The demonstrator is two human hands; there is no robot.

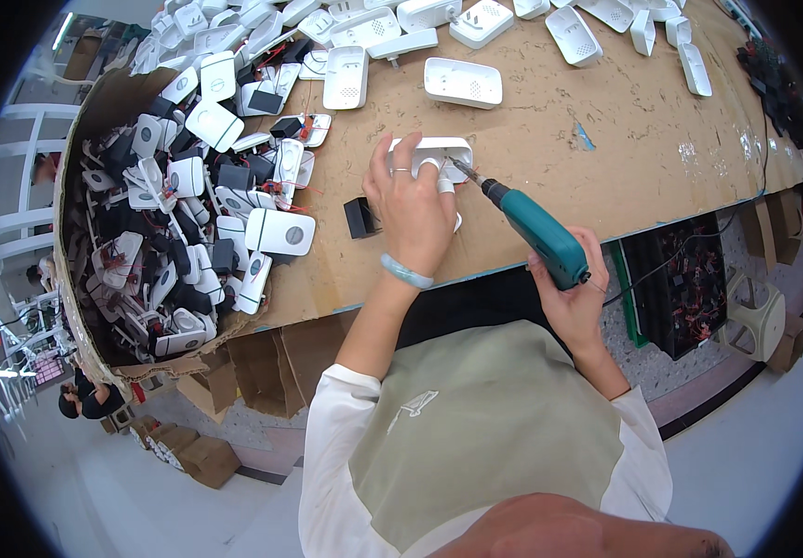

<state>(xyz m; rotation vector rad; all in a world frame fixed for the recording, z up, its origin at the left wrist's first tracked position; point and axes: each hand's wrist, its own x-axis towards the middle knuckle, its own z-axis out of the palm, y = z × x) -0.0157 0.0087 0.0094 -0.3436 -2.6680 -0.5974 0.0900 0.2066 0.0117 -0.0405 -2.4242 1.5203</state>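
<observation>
My left hand [413, 200] rests over a white plastic housing [458, 149] on the cardboard-covered table, its fingers gripping the shell's near side and reaching into the hollow. White wraps cover some of those fingertips. A green electric screwdriver [539, 230] is held in my right hand [573, 290], closed around its rear end. The tool slants up and left, and its bit points into the open shell beside my left fingers. Whether the bit touches a screw is too small to tell. Just left of my left wrist lies a black block-shaped part [361, 218].
A large cardboard box [74, 244] at the left is heaped with white covers, black blocks and red wires. Several empty white shells [463, 83] lie along the far side of the table. A black cord [669, 249] runs off to the right, past a crate [676, 279] and a stool [753, 316].
</observation>
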